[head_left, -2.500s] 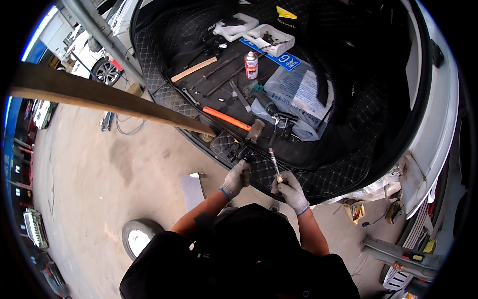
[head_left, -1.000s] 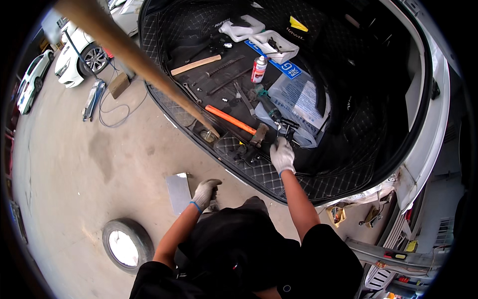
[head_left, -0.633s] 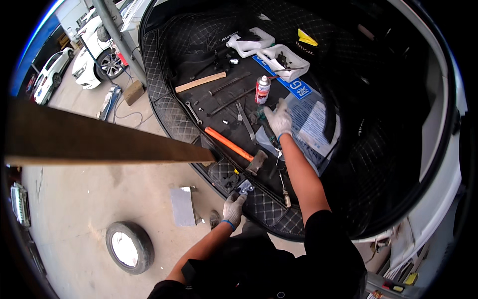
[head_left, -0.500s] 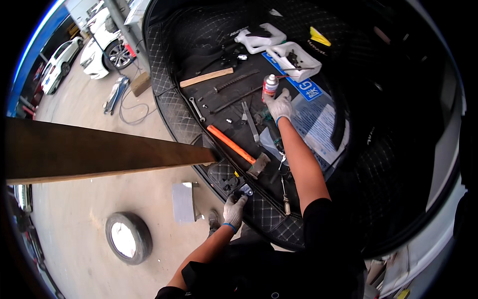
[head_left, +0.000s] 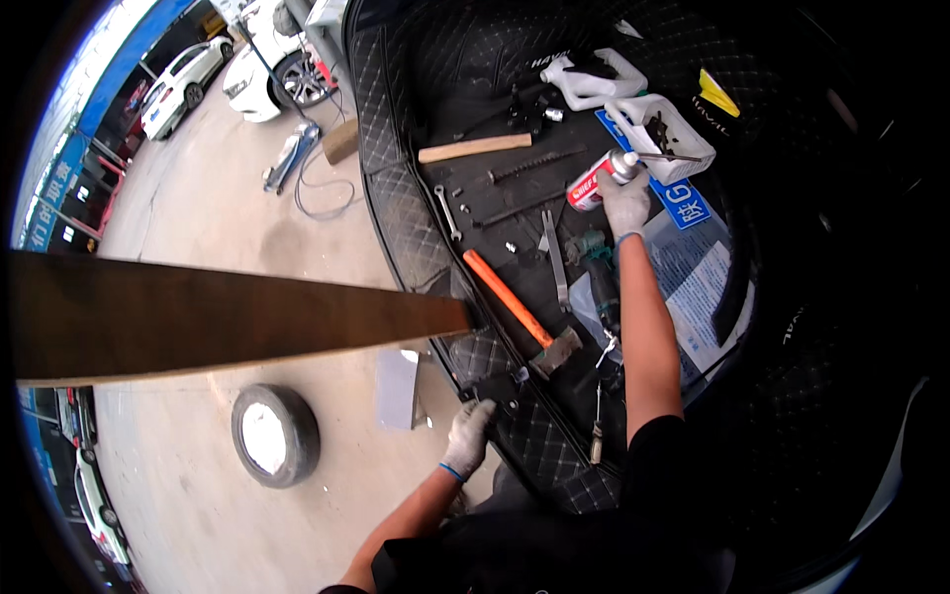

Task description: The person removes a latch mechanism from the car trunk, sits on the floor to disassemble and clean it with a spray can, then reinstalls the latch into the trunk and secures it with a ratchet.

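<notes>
My gloved right hand [head_left: 625, 205] is closed around a red and white spray can [head_left: 592, 186], tilted over the tools in the car trunk. My gloved left hand [head_left: 471, 432] is closed on a dark bracket-like part [head_left: 495, 394] at the trunk's padded sill; its exact grip is partly hidden. Between my hands lie an orange-handled hammer [head_left: 505, 295], a flat metal bar [head_left: 556, 262], a green power tool [head_left: 600, 277] and a thin screwdriver-like tool [head_left: 598, 426]. A wrench [head_left: 447, 213] and a wooden stick [head_left: 475, 147] lie to the left, near white cut jugs [head_left: 661, 139].
A long wooden beam [head_left: 237, 317] slants into the trunk from the left. Outside are a loose tyre [head_left: 303, 436], a metal plate [head_left: 396, 391], a jack [head_left: 292, 153] with a hose and parked white cars [head_left: 188, 84]. The trunk's rim [head_left: 386, 198] curves around the tools.
My right hand has put down the thin tool, moved forward and taken hold of the spray can, which is now tilted. My left hand has moved onto the part at the sill.
</notes>
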`<state>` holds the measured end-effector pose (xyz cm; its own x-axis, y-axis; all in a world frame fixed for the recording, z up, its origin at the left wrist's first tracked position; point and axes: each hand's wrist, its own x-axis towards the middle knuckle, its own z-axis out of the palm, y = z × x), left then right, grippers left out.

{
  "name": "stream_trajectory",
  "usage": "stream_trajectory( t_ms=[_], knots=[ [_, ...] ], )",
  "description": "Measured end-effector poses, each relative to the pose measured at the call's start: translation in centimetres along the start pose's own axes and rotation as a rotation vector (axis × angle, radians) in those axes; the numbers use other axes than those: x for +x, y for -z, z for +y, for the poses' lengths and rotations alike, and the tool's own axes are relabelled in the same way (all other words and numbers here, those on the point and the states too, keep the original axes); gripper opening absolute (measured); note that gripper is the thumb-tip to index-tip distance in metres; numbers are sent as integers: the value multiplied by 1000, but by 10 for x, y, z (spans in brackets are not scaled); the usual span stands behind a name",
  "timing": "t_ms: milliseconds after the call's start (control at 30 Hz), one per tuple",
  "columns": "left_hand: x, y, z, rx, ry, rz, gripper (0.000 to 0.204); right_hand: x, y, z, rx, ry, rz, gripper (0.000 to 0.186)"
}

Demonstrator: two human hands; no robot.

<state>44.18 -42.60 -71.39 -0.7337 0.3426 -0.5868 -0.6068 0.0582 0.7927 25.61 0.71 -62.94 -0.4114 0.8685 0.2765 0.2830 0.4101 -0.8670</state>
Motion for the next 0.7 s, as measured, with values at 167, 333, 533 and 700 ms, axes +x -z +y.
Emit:
stream_trajectory(
  t_ms=[167, 333, 533, 700],
  knots=[
    [-45, 35, 25, -284, 2, -27, 29, -94, 75, -45, 996, -104, -262, 63],
    [-89, 92, 45, -349, -17, 90, 22, -232, 84, -100, 469, -44, -398, 67],
    [-161, 154, 36, -524, 21, 212, 26, -394, 125, -144, 585, 163, -741, 69],
    [-203, 202, 11, -585, -47, 320, 24, -492, 142, -191, 548, 410, -1110, 69]
  ],
)
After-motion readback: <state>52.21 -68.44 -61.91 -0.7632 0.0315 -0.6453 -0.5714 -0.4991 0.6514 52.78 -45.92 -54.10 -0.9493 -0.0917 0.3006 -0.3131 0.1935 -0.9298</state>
